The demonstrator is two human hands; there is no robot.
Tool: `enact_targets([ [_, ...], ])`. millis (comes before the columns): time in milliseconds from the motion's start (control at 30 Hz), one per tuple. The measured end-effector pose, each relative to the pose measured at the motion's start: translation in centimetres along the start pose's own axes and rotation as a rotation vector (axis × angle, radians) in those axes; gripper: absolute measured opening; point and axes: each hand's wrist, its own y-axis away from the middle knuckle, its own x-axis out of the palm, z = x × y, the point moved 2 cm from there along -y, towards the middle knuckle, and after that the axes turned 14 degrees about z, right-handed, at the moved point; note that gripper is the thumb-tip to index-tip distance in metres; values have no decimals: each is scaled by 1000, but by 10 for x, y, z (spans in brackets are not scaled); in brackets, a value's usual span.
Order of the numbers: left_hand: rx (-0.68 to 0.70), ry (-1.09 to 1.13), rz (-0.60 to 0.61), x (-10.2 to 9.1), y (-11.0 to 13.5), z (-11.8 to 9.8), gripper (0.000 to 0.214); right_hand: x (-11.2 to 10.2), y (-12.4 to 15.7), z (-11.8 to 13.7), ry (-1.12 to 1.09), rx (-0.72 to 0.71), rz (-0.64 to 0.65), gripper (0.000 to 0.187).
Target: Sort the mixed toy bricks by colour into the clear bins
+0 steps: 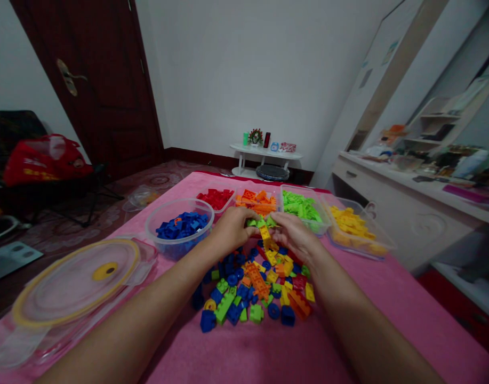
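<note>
Much looks already separated by colour — blue blocks (182, 226) lie in a round tub (149, 228) at the left, with red blocks (216, 198), orange blocks (255, 201), green blocks (301, 206) and yellow blocks (351, 221) in their own boxes from far middle to right — while a mixed pile (257, 281) in the near middle remains unsorted. Beyond the pile's centre, the left hand (233, 228) and right hand (295, 236) pinch a green-and-yellow cluster (264, 231) between them, fingertips partly hidden.
</note>
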Motion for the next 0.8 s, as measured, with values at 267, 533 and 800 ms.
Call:
enact_targets([
  [267,132,152,10,0,0,-10,21,2,3,-4,209,9,79,42],
  [533,27,892,38,11,-4,-5,35,0,2,-3,37,13,95,29],
  [800,41,812,-295,12,0,-9,23,12,0,0,-387,87,77,14],
])
